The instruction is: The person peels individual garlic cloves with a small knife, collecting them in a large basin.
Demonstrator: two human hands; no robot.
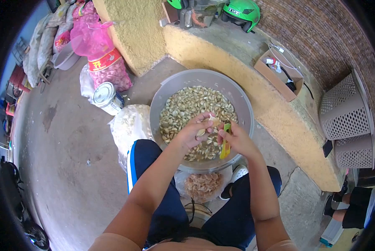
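Note:
A big grey tub (158,90) stands on the floor before me, full of garlic cloves (195,102). Over its near half, my left hand (191,133) pinches a garlic clove (214,121) with pale skin on it; another pale piece shows by the palm. Close on the right, my right hand (239,140) is closed around a yellow-green knife (226,146), its handle pointing down toward me. The blade is too small to make out. Between my legs, a clear plastic bag (203,184) of brownish peelings sits against the tub.
Left of the tub are a white plastic bag (131,125), a tin can (108,98) and a pink mesh sack (108,71) of garlic. A low yellow ledge (279,113) curves along the right, bearing a cardboard box (279,73) and a green helmet (242,14). Another person's legs (350,205) show far right.

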